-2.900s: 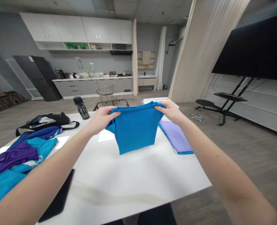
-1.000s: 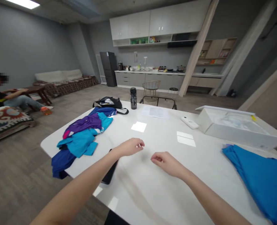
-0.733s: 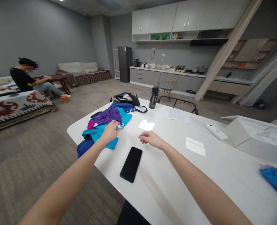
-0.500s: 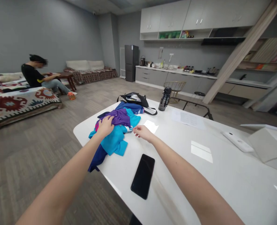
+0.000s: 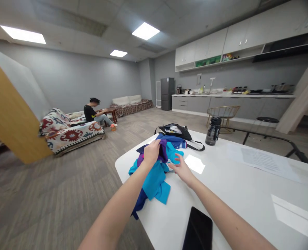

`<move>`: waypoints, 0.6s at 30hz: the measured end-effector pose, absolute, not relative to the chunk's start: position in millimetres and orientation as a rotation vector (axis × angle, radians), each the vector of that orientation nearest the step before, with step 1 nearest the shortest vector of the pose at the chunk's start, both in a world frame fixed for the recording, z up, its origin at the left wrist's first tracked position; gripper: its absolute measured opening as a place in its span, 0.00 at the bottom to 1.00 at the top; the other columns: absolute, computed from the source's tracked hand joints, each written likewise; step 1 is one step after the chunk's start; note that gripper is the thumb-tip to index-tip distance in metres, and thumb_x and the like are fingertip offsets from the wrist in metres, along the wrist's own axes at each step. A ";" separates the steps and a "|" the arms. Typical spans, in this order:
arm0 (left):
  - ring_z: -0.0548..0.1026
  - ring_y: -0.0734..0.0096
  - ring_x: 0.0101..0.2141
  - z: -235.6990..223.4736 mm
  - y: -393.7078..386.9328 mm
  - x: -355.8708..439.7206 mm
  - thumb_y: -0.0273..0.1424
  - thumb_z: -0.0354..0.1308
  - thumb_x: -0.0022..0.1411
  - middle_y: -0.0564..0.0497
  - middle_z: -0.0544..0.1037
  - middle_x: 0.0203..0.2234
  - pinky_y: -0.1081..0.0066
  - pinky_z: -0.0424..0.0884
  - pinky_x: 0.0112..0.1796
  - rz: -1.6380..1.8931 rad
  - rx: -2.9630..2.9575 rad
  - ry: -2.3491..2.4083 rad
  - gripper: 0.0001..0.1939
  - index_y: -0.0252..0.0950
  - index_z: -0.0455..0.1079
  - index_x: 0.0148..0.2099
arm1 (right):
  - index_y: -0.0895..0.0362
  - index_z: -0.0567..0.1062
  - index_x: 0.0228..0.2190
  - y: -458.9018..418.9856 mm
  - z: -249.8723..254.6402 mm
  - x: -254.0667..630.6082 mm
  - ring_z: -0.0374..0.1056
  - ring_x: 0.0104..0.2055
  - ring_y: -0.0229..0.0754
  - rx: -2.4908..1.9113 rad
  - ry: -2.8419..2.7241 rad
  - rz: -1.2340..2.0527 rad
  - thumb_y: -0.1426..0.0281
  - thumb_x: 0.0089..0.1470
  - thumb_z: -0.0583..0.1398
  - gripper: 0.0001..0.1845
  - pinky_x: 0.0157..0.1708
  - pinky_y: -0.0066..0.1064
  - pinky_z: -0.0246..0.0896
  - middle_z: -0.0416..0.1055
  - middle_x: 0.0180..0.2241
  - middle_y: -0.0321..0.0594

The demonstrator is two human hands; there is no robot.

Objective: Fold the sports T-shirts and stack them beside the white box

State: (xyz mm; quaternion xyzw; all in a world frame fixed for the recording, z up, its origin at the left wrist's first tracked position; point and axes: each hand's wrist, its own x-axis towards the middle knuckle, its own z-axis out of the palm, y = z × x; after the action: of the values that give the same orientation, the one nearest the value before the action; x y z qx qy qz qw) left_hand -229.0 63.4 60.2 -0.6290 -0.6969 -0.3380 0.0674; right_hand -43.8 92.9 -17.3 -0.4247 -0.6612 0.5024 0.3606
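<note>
Item: left hand (image 5: 151, 154), fingers closed on purple garment (image 5: 163, 151); right hand (image 5: 181, 170), fingers spread wide, just beside teal garment (image 5: 154, 184), on white tabletop (image 5: 229, 187).

One table (image 5: 247, 205) carries one phone (image 5: 197, 229) at its near edge, one bottle (image 5: 213, 131) and one bag (image 5: 175, 130) at its far edge, one paper sheet (image 5: 260, 160) toward its right edge, and one heap of at least three garments (image 5: 154, 180) at its left edge, with one left hand (image 5: 151, 153) and one right hand (image 5: 181, 170) at it. Beyond stand one seated person (image 5: 92, 113), one fridge (image 5: 167, 93), one chair (image 5: 223, 116) and one stool (image 5: 267, 119); three ceiling lights (image 5: 145, 30) shine overhead.
</note>
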 end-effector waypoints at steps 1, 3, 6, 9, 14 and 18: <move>0.76 0.53 0.52 75.7 59.6 -215.9 0.33 0.46 0.73 0.40 0.78 0.53 0.59 0.68 0.53 -1.039 -1.963 -2.027 0.18 0.42 0.72 0.59 | 0.48 0.61 0.64 89.3 -6.7 -43.5 0.73 0.48 0.53 -1.091 -1.664 1.280 0.51 0.43 0.69 0.49 0.34 0.38 0.72 0.64 0.61 0.53; 0.77 0.53 0.51 107.6 48.5 -186.9 0.32 0.47 0.73 0.40 0.79 0.50 0.60 0.68 0.53 -1.115 -2.131 -1.866 0.18 0.41 0.72 0.58 | 0.46 0.59 0.65 78.8 14.9 -40.2 0.72 0.51 0.55 -1.057 -1.626 1.311 0.51 0.42 0.69 0.52 0.35 0.39 0.72 0.61 0.64 0.53; 0.78 0.56 0.47 153.9 24.6 -141.5 0.32 0.47 0.72 0.43 0.81 0.47 0.63 0.70 0.49 -1.228 -2.309 -1.673 0.17 0.43 0.73 0.56 | 0.50 0.70 0.56 58.2 45.8 -26.2 0.74 0.47 0.52 -0.974 -1.589 1.411 0.51 0.48 0.64 0.36 0.36 0.39 0.71 0.73 0.54 0.49; 0.78 0.60 0.45 198.5 0.6 -100.6 0.32 0.49 0.71 0.47 0.82 0.43 0.66 0.70 0.48 -1.596 -2.368 -1.483 0.14 0.43 0.75 0.51 | 0.56 0.77 0.44 36.6 78.3 -3.4 0.75 0.40 0.52 -0.867 -1.507 1.461 0.53 0.49 0.63 0.25 0.37 0.41 0.71 0.78 0.38 0.45; 0.75 0.66 0.41 271.7 -24.1 -45.7 0.30 0.50 0.69 0.47 0.81 0.39 0.71 0.68 0.45 -2.280 -2.373 -1.102 0.12 0.37 0.76 0.45 | 0.52 0.74 0.47 -4.8 139.0 55.3 0.75 0.42 0.53 -0.677 -1.418 1.201 0.52 0.52 0.65 0.25 0.44 0.43 0.72 0.79 0.37 0.44; 0.74 0.69 0.42 305.2 -51.2 3.0 0.34 0.52 0.70 0.50 0.80 0.38 0.72 0.67 0.48 -2.361 -2.551 -0.835 0.12 0.35 0.75 0.45 | 0.52 0.70 0.49 -51.4 166.6 130.4 0.75 0.40 0.49 -0.794 -1.467 0.909 0.51 0.50 0.69 0.30 0.41 0.40 0.71 0.76 0.38 0.42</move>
State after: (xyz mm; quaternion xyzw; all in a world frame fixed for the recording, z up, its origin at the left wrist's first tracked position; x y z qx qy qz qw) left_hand 3.0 -51.2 305.2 -0.6970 -0.2280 -0.6450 -0.2149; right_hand 130.4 -51.4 166.6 -0.3398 -0.6279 0.3892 0.5820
